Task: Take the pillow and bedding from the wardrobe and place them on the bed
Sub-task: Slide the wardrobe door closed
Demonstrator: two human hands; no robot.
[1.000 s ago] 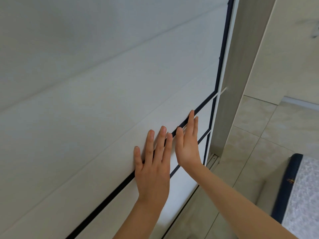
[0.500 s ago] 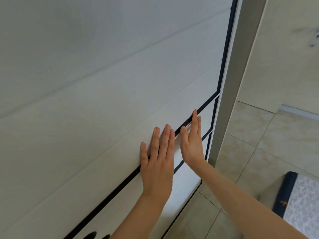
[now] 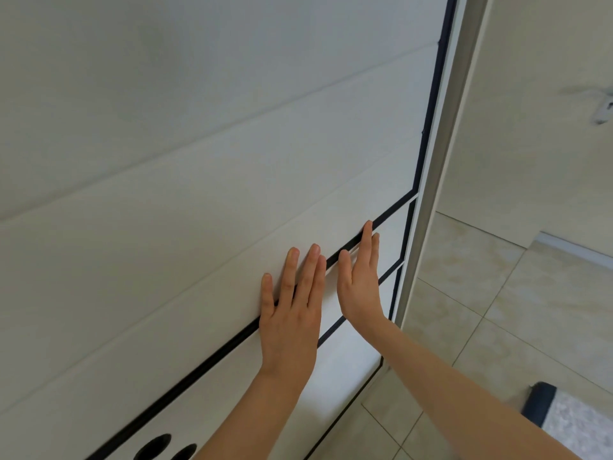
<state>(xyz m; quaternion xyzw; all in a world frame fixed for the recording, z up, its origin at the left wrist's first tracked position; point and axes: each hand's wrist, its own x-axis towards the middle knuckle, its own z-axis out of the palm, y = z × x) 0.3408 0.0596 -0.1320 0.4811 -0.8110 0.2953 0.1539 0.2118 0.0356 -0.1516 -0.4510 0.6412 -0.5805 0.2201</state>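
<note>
A white sliding wardrobe door (image 3: 199, 194) with thin black trim lines fills most of the view. My left hand (image 3: 292, 310) lies flat on it with fingers extended, over a black trim line. My right hand (image 3: 360, 280) presses flat on the door just to the right, fingertips at the black line near the door's right edge. Neither hand holds anything. The door meets the grey wardrobe frame (image 3: 441, 161) on the right. A corner of the bed's mattress (image 3: 570, 423), pale patterned with dark blue edging, shows at the lower right. No pillow or bedding is in view.
Beige tiled floor (image 3: 497, 310) lies to the right of the wardrobe, with a cream wall (image 3: 547, 127) behind. Two dark round holes (image 3: 152, 446) sit in the door's lower panel at the bottom edge.
The door has slid right, shrinking the gap at the frame until it is no longer visible. Both hands moved with it. The two dark holes came into view at the bottom.
</note>
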